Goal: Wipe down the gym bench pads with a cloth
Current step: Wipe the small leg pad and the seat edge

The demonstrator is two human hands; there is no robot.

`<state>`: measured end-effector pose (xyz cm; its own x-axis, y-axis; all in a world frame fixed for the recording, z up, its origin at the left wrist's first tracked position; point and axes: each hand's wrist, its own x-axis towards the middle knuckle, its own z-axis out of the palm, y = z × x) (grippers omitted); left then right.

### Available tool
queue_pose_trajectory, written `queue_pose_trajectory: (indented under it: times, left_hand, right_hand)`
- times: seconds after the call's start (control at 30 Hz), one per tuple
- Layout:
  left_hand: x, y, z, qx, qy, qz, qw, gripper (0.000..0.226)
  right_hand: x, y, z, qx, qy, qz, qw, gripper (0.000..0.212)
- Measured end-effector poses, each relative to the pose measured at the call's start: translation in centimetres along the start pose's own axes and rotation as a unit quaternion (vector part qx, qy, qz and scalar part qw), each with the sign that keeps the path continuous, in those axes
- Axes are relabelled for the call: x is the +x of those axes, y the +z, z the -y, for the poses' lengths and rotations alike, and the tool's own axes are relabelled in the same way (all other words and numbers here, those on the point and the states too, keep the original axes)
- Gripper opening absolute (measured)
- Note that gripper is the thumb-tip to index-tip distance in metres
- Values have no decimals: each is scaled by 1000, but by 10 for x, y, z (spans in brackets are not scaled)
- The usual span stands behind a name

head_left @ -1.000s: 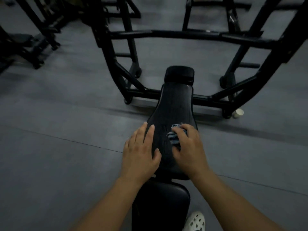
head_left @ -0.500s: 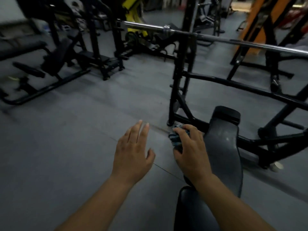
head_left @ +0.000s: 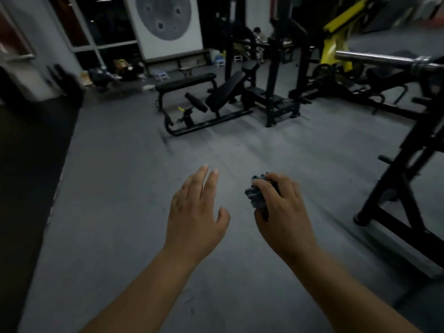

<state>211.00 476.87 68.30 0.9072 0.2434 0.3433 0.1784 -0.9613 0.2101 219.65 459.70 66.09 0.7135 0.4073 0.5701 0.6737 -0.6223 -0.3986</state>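
Our two hands reach out over the grey gym floor (head_left: 115, 193), seen from a head-worn camera. The right hand (head_left: 284, 212) has its grip closed round a bunched blue-grey cloth (head_left: 255, 196), the fingers curled over it. The cloth pokes out on the thumb side and is held in the air above the floor, touching nothing else. The left hand (head_left: 195, 213) hangs just beside it, palm down, its grip wide: fingers straight and close together, thumb spread, holding nothing. Across the room, well apart from our hands, stands a flat bench (head_left: 186, 83) with a black pad. Just to its right is an incline bench (head_left: 224, 91) whose black pad tilts upward. At the right edge a black rack frame (head_left: 406, 188) rises from the floor, and a steel barbell (head_left: 382, 59) shows near the top right. Beside the barbell a yellow machine arm (head_left: 336, 32) slants upward. On the far wall hangs a white poster (head_left: 165, 22) showing a grey weight plate, next to dark windows (head_left: 108, 27). Small things lie along the foot of that wall, too blurred for us to tell apart. The light is dim and the edges are smeared.
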Motion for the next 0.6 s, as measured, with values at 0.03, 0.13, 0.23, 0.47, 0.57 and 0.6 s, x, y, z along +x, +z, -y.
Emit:
queue_pose_trajectory:
  times: [0.03, 0.13, 0.23, 0.47, 0.57, 0.6]
  left_hand:
    - [0, -7, 15, 0, -11, -5, 1000, 78]
    - [3, -25, 70, 3, -35, -27, 999, 77]
    - [16, -47, 139, 11, -55, -54, 997, 76]
    - [47, -98, 291, 32, -83, -90, 992, 75]
    - [70, -108, 344, 34, -96, -100, 990, 75]
    - [80, -109, 358, 34, -99, -104, 989, 75]
  right_hand:
    - [8, 9, 12, 3, -11, 4, 1000, 49]
    - [41, 40, 52, 11, -36, 13, 999, 50]
    - [85, 80, 107, 20, -67, 9, 997, 51]
    - [173, 176, 237, 46, -116, 15, 992, 52]
    - [208, 210, 269, 43, -136, 21, 990, 51]
    - [221, 221, 274, 41, -141, 20, 989, 51]
